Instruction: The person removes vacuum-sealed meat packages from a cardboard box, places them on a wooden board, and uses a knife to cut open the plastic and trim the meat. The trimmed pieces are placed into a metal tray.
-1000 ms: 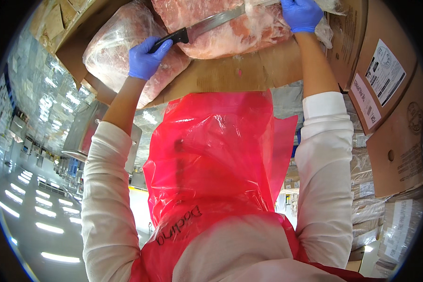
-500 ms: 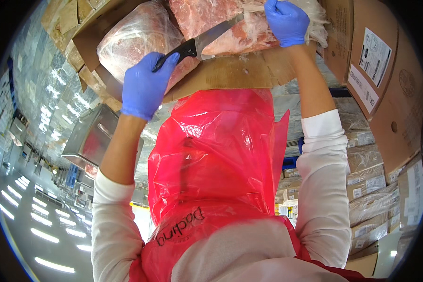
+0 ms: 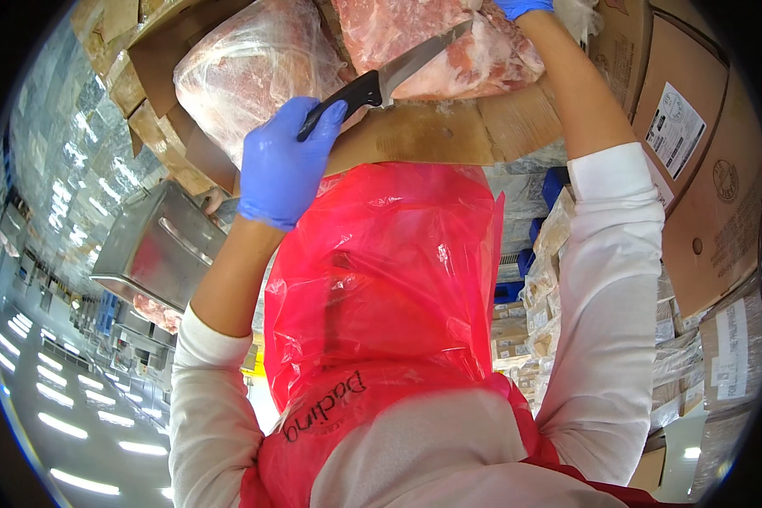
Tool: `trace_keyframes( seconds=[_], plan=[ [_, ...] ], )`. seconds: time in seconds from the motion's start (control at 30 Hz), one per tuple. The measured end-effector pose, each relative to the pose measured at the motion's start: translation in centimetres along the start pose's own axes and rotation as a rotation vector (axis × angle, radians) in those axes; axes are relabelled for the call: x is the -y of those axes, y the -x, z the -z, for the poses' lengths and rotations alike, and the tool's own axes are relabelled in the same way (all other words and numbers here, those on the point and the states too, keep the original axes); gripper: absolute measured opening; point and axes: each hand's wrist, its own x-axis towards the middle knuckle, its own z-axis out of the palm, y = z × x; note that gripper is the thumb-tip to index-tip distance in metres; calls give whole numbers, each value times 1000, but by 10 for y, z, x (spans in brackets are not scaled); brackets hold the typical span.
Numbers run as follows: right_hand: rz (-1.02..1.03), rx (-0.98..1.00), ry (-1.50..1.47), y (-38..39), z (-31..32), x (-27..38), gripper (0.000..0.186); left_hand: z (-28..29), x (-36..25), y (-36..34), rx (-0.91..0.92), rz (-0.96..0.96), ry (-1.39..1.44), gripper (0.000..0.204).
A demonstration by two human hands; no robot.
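My left hand [image 3: 284, 165], in a blue glove, is closed round the black handle of a knife [image 3: 402, 63]. The blade lies diagonally over a pink slab of meat [image 3: 474, 68], its tip toward the upper right. A second, plastic-wrapped piece of meat [image 3: 245, 68] rests to the left, behind my left hand. My right hand [image 3: 523, 7], also gloved, is at the upper edge above the slab, mostly out of view, so its fingers are hidden. Loose clear plastic [image 3: 586, 25] is bunched beside it. Both pieces of meat are in an opened cardboard box [image 3: 406, 131].
Cardboard boxes [image 3: 698, 216] stand close on my right, with wrapped stacks [image 3: 724, 356] below them. A steel bin [image 3: 161, 245] with meat by it is to my left. Blue plastic pieces [image 3: 508, 290] show past my red apron [image 3: 381, 279].
My left hand has moved down and right with the knife. My right hand has risen out of view since half a second ago, and the plastic over the right slab has been drawn off.
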Motion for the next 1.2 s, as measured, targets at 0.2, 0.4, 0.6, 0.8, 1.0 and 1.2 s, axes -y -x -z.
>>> trace_keyframes(
  seconds=[0.2,0.4,0.6,0.8,1.0,1.2],
  plan=[
    [-342,89,-36,-25,11,12,43,10,-2,4,-34,142,71,30],
    [-323,85,56,-34,-8,-13,45,-6,-1,-10,-61,90,79,32],
    [-291,158,44,-19,8,-34,42,13,-24,-23,142,265,41,30],
    [-407,295,31,27,14,-86,46,38,-58,-44,254,77,133,36],
    [-520,204,3,44,-19,-93,45,52,-119,-89,529,127,22,34],
    [-443,-237,-357,56,-30,-82,35,13,-182,-80,372,254,-27,33]
  ],
)
